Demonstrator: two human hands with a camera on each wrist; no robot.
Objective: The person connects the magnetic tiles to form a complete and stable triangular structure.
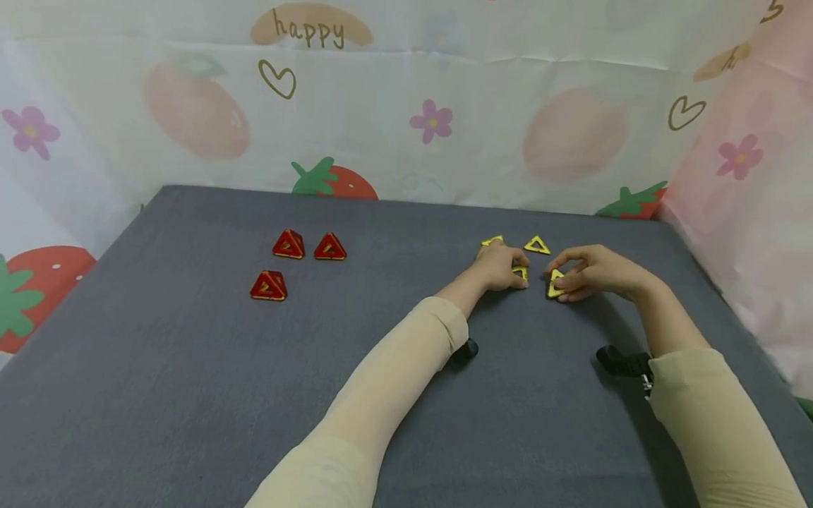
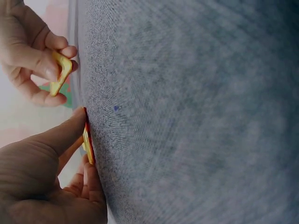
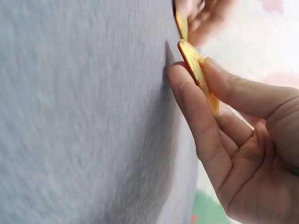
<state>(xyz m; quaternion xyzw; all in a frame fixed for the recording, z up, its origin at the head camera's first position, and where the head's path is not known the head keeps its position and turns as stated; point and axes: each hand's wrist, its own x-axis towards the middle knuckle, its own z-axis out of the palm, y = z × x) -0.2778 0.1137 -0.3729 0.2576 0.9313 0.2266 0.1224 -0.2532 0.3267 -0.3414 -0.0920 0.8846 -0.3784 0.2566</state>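
Note:
My left hand (image 1: 498, 264) grips a yellow triangular tile (image 1: 521, 273) by its edges, low against the cloth; thumb and fingertips sit at opposite ends of it in the left wrist view, where a red underside shows on the tile (image 2: 88, 137). To its right, my right hand (image 1: 597, 271) pinches a second yellow triangular tile (image 1: 555, 283) between thumb and fingers. That tile (image 3: 198, 74) is tilted and just off the cloth in the right wrist view. Behind the hands lie two more yellow tiles, one (image 1: 537, 245) fully visible and one (image 1: 492, 240) partly hidden by my left hand.
Three red pyramids stand at the left on the grey cloth-covered table (image 1: 190, 395): one at the back left (image 1: 288, 244), one beside it (image 1: 330, 247) and one nearer (image 1: 269, 286). A patterned curtain (image 1: 394, 106) hangs behind the table's far edge.

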